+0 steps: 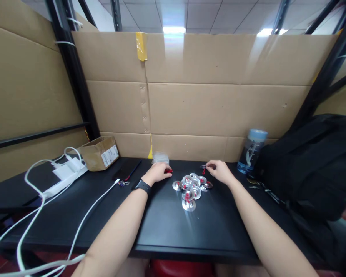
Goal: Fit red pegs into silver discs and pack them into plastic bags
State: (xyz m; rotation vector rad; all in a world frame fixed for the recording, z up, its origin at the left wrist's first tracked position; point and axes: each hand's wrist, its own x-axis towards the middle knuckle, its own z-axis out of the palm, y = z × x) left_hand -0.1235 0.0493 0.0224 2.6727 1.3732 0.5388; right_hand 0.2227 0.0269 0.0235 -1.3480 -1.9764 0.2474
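Several small shiny metal discs with red bits lie in a cluster on the black table. My left hand, with a black watch on the wrist, rests left of the cluster with its fingers closed on a small red piece. My right hand sits just right of the cluster and pinches a small dark piece with a red end between thumb and fingers.
A clear plastic bag lies behind my left hand. A phone, a small cardboard box and a white power strip with cables are at the left. A blue-capped bottle and a black bag stand at the right. Cardboard walls surround the table.
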